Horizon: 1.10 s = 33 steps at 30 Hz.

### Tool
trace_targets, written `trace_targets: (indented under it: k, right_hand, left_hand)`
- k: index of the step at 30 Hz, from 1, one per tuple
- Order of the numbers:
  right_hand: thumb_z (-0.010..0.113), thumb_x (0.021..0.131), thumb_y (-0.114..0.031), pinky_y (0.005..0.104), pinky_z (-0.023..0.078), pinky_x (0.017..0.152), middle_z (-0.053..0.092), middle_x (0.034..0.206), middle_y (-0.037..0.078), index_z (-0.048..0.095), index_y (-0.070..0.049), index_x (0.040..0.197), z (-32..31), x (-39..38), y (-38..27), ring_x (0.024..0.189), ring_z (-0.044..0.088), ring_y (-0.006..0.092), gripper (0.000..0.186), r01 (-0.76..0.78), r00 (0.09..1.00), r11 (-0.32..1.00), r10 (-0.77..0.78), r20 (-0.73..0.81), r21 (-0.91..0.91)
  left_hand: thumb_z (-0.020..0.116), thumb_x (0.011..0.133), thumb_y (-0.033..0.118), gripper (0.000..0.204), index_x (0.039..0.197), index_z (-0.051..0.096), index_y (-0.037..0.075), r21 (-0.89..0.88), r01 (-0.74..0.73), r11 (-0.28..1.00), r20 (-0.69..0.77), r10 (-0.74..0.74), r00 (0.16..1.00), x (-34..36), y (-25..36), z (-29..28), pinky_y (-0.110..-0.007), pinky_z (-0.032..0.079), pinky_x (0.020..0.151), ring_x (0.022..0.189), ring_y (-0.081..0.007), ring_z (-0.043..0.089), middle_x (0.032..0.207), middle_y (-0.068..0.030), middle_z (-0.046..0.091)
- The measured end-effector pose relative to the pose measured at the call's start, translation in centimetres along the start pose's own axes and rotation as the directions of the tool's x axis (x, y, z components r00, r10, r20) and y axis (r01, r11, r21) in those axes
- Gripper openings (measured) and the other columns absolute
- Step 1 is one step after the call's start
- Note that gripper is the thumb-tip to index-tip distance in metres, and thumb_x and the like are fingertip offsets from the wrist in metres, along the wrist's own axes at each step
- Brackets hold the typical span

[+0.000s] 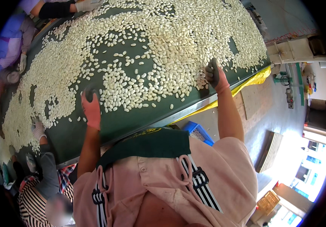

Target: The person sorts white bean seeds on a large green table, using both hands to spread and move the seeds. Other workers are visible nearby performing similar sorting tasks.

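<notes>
White beans [174, 49] lie scattered and heaped over a dark green belt [113, 128]. My left hand [91, 109], in a red glove with dark fingers, rests low over the belt beside the left edge of a loose patch of beans. Its thumb and fingers are apart, with nothing visible between them. Farther right, my right hand [216, 76] wears a matching glove and hovers at the near edge of the thick bean layer. Those fingers are curled in with the thumb against them; whatever they may hold is hidden.
A metal edge with yellow sheeting [252, 80] runs along the belt's near right side. Below it on the floor stands a blue crate [199, 132] with some beans inside. Co-workers' gloved hands [38, 130] reach over the belt at left and far left.
</notes>
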State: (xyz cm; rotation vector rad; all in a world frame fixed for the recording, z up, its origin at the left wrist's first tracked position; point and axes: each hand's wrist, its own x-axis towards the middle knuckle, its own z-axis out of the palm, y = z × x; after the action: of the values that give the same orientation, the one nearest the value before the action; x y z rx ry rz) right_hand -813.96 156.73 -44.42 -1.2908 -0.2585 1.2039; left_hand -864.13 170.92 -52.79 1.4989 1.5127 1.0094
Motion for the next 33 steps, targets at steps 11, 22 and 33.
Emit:
trace_targets:
  k: [11,22,33]
  right_hand:
    - [0.049,0.093,-0.025,0.0446,0.050,0.092,0.068,0.107,0.020,0.063,-0.016,0.121,23.3,-5.0,19.5,0.102,0.065,0.0360,0.033,0.805,0.588,-0.170,0.098,0.803,-0.569]
    - [0.051,0.096,-0.033,0.0460,0.050,0.082,0.070,0.096,0.018,0.066,-0.009,0.111,13.5,-2.8,9.5,0.092,0.065,0.0380,0.032,0.098,0.889,0.366,-0.451,-0.084,-0.925]
    - [0.052,0.087,-0.009,0.0433,0.056,0.082,0.070,0.106,0.021,0.066,0.000,0.105,12.4,-1.3,6.5,0.097,0.070,0.0349,0.025,-0.218,0.937,-0.360,-0.338,-0.091,-0.907]
  left_hand:
    - [0.059,0.091,0.017,0.058,0.141,0.041,-0.006,-0.191,0.036,0.981,0.254,0.014,0.967,-0.7,2.8,3.4,-0.038,0.032,0.112,0.134,-0.0343,0.042,0.141,-0.0250,0.047]
    - [0.060,0.091,0.034,0.065,0.145,0.042,0.002,0.221,0.021,0.975,-0.353,0.060,0.934,15.1,-15.2,-11.0,-0.042,0.032,0.113,0.136,-0.0362,0.039,0.144,-0.0232,0.045]
    - [0.058,0.095,0.014,0.038,0.128,0.058,-0.005,-0.237,-0.119,0.964,0.248,0.179,0.952,11.1,-0.8,-1.1,-0.034,0.042,0.101,0.115,-0.0241,0.058,0.126,-0.0148,0.063]
